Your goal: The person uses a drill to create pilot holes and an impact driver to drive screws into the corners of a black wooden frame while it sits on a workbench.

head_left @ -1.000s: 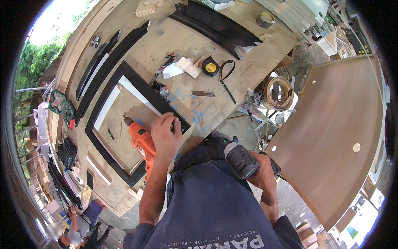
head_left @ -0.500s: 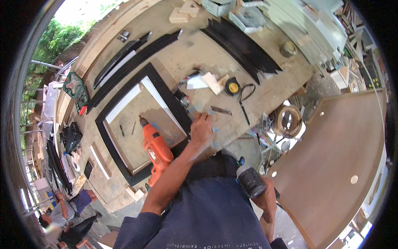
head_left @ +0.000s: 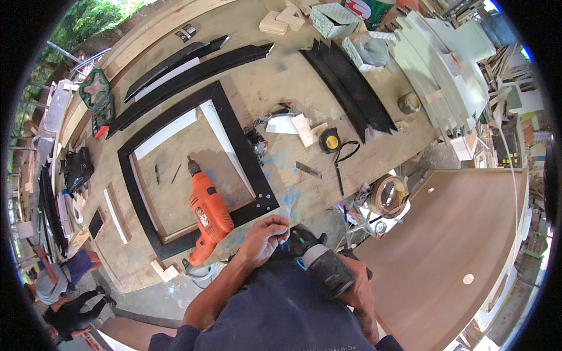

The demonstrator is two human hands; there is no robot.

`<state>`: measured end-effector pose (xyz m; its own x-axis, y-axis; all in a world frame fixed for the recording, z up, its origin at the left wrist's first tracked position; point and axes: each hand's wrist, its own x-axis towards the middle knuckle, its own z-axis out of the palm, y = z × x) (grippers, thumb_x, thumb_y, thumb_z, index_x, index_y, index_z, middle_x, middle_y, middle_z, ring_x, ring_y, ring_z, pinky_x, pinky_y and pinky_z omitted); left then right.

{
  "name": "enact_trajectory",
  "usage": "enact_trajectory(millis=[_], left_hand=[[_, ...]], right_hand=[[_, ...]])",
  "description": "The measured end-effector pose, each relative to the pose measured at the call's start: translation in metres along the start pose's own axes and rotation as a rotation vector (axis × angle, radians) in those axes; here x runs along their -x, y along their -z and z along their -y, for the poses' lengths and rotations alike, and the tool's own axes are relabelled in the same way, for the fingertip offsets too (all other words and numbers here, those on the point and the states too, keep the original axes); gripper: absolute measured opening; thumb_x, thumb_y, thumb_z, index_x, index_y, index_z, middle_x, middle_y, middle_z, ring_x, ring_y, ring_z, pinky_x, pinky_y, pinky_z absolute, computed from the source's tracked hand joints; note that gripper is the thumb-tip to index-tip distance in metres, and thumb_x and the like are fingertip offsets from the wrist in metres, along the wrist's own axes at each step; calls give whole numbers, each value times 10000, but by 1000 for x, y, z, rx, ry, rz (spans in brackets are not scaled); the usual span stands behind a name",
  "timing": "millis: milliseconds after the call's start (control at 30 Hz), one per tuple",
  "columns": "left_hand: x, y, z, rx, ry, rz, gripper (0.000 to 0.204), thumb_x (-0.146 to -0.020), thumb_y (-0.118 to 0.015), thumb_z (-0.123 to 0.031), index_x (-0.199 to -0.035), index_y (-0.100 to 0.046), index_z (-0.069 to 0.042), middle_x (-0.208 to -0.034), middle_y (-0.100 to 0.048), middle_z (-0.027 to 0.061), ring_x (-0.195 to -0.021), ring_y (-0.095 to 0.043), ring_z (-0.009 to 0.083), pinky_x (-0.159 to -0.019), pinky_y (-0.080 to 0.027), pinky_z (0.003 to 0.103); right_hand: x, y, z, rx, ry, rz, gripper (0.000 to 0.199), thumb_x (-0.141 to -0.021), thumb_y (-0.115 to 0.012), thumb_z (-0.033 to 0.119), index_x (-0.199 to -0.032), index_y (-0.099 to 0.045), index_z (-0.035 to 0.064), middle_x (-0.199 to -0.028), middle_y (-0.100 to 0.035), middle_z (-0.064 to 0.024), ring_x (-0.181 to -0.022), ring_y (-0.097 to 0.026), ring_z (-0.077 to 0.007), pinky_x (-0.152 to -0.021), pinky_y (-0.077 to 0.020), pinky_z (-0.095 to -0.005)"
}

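Note:
My right hand (head_left: 358, 292) grips a black and grey cordless drill (head_left: 331, 272) close to my body, its nose turned toward my left hand. My left hand (head_left: 264, 241) is closed with thumb and fingertips pinched together, just left of the drill's nose; what it pinches is too small to make out. Ahead of it lies a black rectangular frame (head_left: 137, 193), with several small shiny spots on its near right corner. An orange corded drill (head_left: 209, 210) rests across the near side of this frame.
On the worktable (head_left: 257, 82) lie a tape measure (head_left: 331, 140), a metal strip (head_left: 308, 169), black mouldings (head_left: 351, 88) and an open green case (head_left: 96, 102). A brown panel (head_left: 433, 245) stands at the right. Two people (head_left: 73, 304) are at the lower left.
My left hand has drawn back from the table beyond the frame's corner toward my body. The cordless drill has come up and leftward, nearer that hand. The view has shifted.

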<state>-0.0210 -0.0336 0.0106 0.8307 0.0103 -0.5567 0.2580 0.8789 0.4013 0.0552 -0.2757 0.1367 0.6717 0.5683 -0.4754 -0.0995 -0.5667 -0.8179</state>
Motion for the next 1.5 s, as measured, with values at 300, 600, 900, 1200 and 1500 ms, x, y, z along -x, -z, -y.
enact_trajectory(millis=[300, 600, 900, 1200, 1500], left_hand=[[11, 9, -2, 253, 20, 51, 204, -1052, -609, -213, -1073, -649, -14, -964, -648, 39, -862, -599, 145, -781, -491, 280], [11, 16, -3, 342, 46, -80, 221, -1052, -612, -237, -1026, -667, -25, -946, -703, 51, -813, -657, 143, -717, -503, 265], [-4, 20, -7, 508, 68, -118, 229, -1071, -572, -245, -1123, -676, -47, -1068, -722, 65, -961, -679, 161, -766, -507, 270], [-23, 26, -17, 750, 128, -319, 312, -1010, -661, -174, -1240, -608, 30, -1207, -693, 166, -1154, -670, 264, -1044, -536, 398], [-28, 24, -19, 824, 163, -367, 286, -996, -684, -179, -1208, -649, 10, -1175, -709, 153, -1116, -688, 248, -991, -571, 391]], right_hand=[[-34, -2, 29, 288, 142, 144, 536, -726, -830, 124, -1233, -678, 40, -1098, -730, -187, -967, -697, -401, -830, -545, -453], [-62, -18, 50, 310, 55, 189, 522, -721, -818, 93, -1219, -675, 28, -1087, -728, -190, -973, -703, -404, -833, -549, -451], [-94, -34, 60, 387, -35, 180, 490, -754, -784, 104, -1220, -665, 15, -1040, -722, -218, -949, -699, -428, -810, -546, -468], [-133, -57, 75, 448, -196, 221, 443, -797, -787, 114, -1222, -688, 39, -996, -743, -191, -877, -727, -342, -798, -545, -404], [-142, -63, 76, 431, -201, 202, 459, -715, -804, 113, -1132, -650, -3, -983, -711, -240, -915, -688, -461, -782, -538, -494]])
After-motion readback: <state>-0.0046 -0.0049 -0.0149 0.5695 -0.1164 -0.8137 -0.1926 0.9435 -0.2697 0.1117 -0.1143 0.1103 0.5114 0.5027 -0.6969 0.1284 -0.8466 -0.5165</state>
